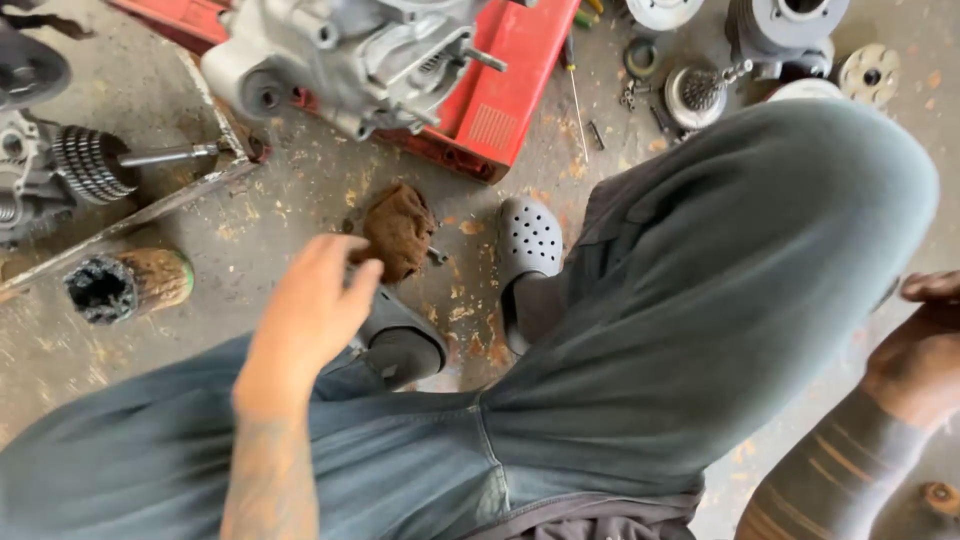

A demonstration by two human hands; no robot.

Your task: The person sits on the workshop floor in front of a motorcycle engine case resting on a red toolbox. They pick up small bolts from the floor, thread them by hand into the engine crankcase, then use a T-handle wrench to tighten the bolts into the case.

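View from above a seated or crouching person over a workshop floor [300,215]. The left hand [305,320] reaches forward, fingers loosely spread and empty, its fingertips just short of a brown rag [400,230] crumpled on the floor. The rag lies ahead and slightly right of that hand; bunched up, it shows no clear long axis. The right hand [915,350] sits at the frame's right edge, well apart from the rag; whether it is open or closed cannot be told. A grey perforated clog [528,240] stands just right of the rag, a dark shoe [400,350] just below it. Beyond the rag, a grey engine casing [340,55] rests on a red stand [510,80]. A rusty cylindrical filter [130,285] lies to the left, leaving open floor between.
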